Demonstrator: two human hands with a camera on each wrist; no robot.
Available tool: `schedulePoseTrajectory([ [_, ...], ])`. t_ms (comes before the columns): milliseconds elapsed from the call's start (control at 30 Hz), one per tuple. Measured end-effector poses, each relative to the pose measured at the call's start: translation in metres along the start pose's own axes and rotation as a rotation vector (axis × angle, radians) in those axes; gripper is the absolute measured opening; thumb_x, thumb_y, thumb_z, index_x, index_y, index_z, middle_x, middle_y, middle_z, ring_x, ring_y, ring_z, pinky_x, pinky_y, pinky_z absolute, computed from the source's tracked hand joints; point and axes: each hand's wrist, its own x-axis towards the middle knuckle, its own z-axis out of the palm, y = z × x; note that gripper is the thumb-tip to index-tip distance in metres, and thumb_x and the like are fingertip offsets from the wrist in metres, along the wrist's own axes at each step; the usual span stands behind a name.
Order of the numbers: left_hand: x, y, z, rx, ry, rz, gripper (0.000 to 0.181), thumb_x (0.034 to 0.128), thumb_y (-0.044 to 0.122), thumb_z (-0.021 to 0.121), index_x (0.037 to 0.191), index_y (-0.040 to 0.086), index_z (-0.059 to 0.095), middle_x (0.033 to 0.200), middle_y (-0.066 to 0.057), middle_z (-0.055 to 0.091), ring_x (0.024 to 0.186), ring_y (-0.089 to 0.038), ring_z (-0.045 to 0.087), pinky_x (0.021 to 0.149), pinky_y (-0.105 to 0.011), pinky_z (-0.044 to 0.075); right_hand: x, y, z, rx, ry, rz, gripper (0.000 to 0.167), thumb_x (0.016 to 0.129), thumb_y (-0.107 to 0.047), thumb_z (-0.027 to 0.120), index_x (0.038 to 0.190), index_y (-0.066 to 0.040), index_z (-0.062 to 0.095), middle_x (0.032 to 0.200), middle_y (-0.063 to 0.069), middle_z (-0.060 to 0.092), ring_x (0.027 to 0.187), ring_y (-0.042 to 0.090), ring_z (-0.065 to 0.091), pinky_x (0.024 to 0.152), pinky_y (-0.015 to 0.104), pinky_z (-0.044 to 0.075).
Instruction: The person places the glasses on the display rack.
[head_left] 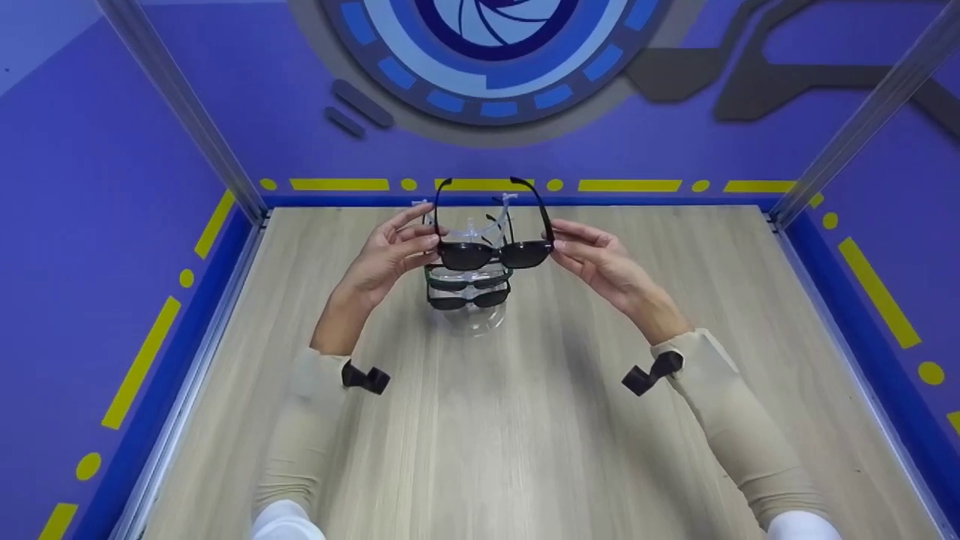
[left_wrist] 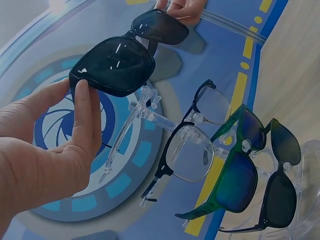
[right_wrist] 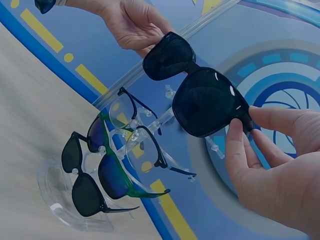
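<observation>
Black sunglasses [head_left: 466, 256] with dark lenses are held up between both hands, their temples unfolded and pointing away toward the back wall. My left hand [head_left: 386, 259] pinches the frame at its left hinge, fingers and thumb on the corner. At the opposite hinge my right hand [head_left: 600, 262] pinches the frame in the same way. Behind and below hangs a clear plastic display stand [left_wrist: 162, 120]. On its tiers sit clear-lens glasses with dark brows [left_wrist: 190, 152], green-framed sunglasses [left_wrist: 237, 175] and, lowest, another black pair [right_wrist: 86, 194]. The held pair is apart from those.
The stand's round clear base [head_left: 476, 322] rests on the wood-grain table [head_left: 487, 435]. Blue printed panels [head_left: 247, 127] with metal corner posts enclose the back and sides. Each wrist wears a black camera mount [head_left: 367, 377].
</observation>
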Motion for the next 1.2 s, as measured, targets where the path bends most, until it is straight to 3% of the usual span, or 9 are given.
schedulePoseTrajectory([
  [767,0.014,0.009,-0.016,-0.070,0.040,0.004,0.063,0.0950,-0.006,0.065,0.153,0.002,0.042,0.107,-0.003,0.076,0.098,-0.014,0.074,0.084,-0.025,0.062,0.023,0.003,0.021,0.033,0.042,-0.057,0.030,0.096,0.012,0.058,0.109,-0.009,0.077,0.109,0.002,0.078,0.097,0.014,0.071,0.094,0.024,0.057],
  [1200,0.015,0.002,-0.031,-0.052,0.090,0.008,0.058,0.0974,-0.005,0.062,0.152,0.002,0.045,0.101,-0.001,0.075,0.085,-0.010,0.073,0.086,-0.026,0.062,0.038,0.016,0.025,0.055,0.051,-0.059,0.031,0.096,0.013,0.055,0.107,-0.007,0.077,0.108,0.003,0.078,0.098,0.014,0.072,0.095,0.025,0.056],
])
